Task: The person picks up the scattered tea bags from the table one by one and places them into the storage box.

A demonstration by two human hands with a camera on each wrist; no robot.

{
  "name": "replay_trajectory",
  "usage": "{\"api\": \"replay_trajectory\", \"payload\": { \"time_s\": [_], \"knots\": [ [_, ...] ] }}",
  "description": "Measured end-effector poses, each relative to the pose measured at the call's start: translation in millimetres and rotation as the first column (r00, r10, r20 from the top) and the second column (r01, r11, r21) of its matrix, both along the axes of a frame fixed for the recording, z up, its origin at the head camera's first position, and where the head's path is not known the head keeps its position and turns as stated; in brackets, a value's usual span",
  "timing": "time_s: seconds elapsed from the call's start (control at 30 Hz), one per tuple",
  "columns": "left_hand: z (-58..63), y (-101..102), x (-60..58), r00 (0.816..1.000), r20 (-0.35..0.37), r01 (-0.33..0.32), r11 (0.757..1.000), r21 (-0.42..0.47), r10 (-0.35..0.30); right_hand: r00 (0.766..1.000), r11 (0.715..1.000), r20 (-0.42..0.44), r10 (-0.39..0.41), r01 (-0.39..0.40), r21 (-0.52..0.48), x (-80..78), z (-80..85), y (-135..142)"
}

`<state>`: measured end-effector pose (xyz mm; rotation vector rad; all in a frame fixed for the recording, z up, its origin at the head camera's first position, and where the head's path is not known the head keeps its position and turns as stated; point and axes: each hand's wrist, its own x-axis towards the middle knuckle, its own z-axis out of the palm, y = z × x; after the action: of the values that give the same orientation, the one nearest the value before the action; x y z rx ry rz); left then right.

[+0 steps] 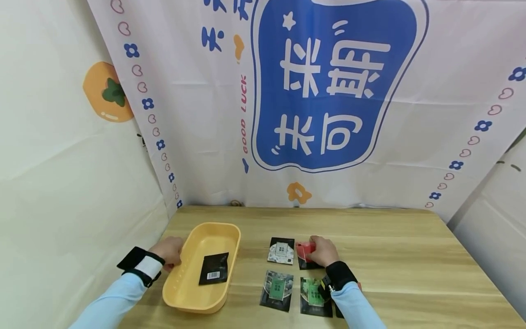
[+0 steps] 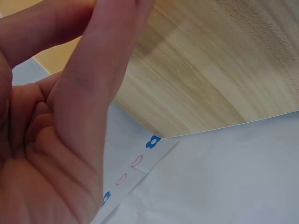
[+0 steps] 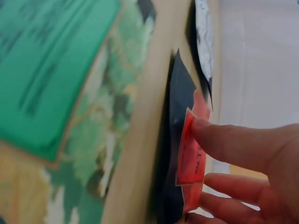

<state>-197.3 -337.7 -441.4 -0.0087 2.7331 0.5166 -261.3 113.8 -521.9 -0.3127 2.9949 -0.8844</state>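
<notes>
A yellow plastic basket (image 1: 230, 269) stands on the left of the table, with a black packet (image 1: 214, 269) lying inside, its barcode label up. At the basket's left rim is my left hand (image 1: 168, 250), gripping the edge; its fingertips run out of the left wrist view. My right hand (image 1: 323, 251) pinches a black packet with a red label (image 1: 305, 250), the thumb (image 3: 210, 135) on the red label in the right wrist view. Beside it lies a black-and-white packet (image 1: 281, 251). Nearer me are two green-labelled packets (image 1: 277, 291) (image 1: 315, 297).
Another packet (image 1: 339, 313) is mostly hidden under my right forearm. The wooden table (image 1: 411, 256) extends to the right. A printed white cloth (image 1: 213, 183) hangs along the back edge, and pale cloth (image 1: 61, 205) covers the left side.
</notes>
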Motion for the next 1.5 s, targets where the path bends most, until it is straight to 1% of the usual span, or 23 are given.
{"api": "replay_trajectory", "payload": {
  "time_s": [0.1, 0.23, 0.37, 0.47, 0.6, 0.83, 0.9, 0.97, 1.1, 1.2, 1.27, 1.4, 1.5],
  "knots": [
    [3.0, 0, -2.1, 1.0, 0.0, 0.006, 1.0, 0.001, -0.006, 1.0, 1.0, -0.023, 0.004, -0.004, 0.02, 0.3, 2.3, 0],
    [3.4, -1, -3.3, 1.0, -0.014, 0.009, 1.0, 0.004, -0.009, 1.0, 1.0, -0.03, 0.006, -0.006, 0.022, 3.2, 6.5, -1],
    [-0.4, -2, -0.5, 0.999, -0.036, 0.007, 1.0, 0.01, -0.006, 1.0, 1.0, -0.012, 0.003, -0.002, 0.024, 6.0, 8.8, -2],
    [-3.5, -3, 1.7, 0.999, -0.036, 0.005, 1.0, 0.025, -0.004, 1.0, 1.0, -0.003, -0.007, 0.007, 0.03, 6.1, 8.9, -1],
    [-5.2, -4, 1.7, 1.0, -0.03, -0.007, 0.999, 0.045, 0.008, 1.0, 0.999, -0.003, -0.013, 0.013, 0.032, 3.7, 8.1, 0],
    [-6.2, -3, 1.2, 0.999, -0.041, 0.009, 1.0, 0.024, -0.008, 0.998, 0.999, 0.053, -0.031, 0.03, 0.019, 1.6, 5.3, 4],
    [-6.8, -4, 2.2, 0.999, -0.043, 0.01, 1.0, 0.023, -0.009, 0.999, 0.999, 0.043, -0.031, 0.03, 0.012, 2.2, 4.3, 5],
    [-7.1, -4, 3.2, 0.999, -0.047, 0.013, 1.0, 0.027, -0.011, 0.999, 0.999, 0.014, -0.032, 0.032, 0.007, 2.2, 3.9, 7],
    [-7.4, -4, 4.4, 0.999, -0.046, 0.008, 0.998, 0.056, -0.006, 0.998, 0.998, -0.033, -0.055, 0.055, -0.015, 1.4, 7.1, 11],
    [-5.9, -5, 4.1, 0.999, -0.042, -0.002, 0.998, 0.065, 0.005, 0.996, 0.996, -0.048, -0.076, 0.074, -0.052, 0.5, 8.6, 13],
    [-4.2, -5, 3.9, 0.999, -0.048, 0.003, 0.998, 0.061, 0.0, 0.994, 0.994, -0.059, -0.09, 0.085, -0.074, 0.0, 7.5, 14],
    [-1.8, -4, 3.0, 0.999, -0.053, 0.014, 0.999, 0.048, -0.012, 0.99, 0.984, -0.036, -0.135, 0.13, -0.123, 0.3, 3.9, 18],
    [-1.9, -3, 2.0, 0.999, -0.048, 0.011, 0.999, 0.048, -0.009, 0.985, 0.97, -0.003, -0.173, 0.17, -0.173, 1.5, 2.3, 21]
  ]
}}
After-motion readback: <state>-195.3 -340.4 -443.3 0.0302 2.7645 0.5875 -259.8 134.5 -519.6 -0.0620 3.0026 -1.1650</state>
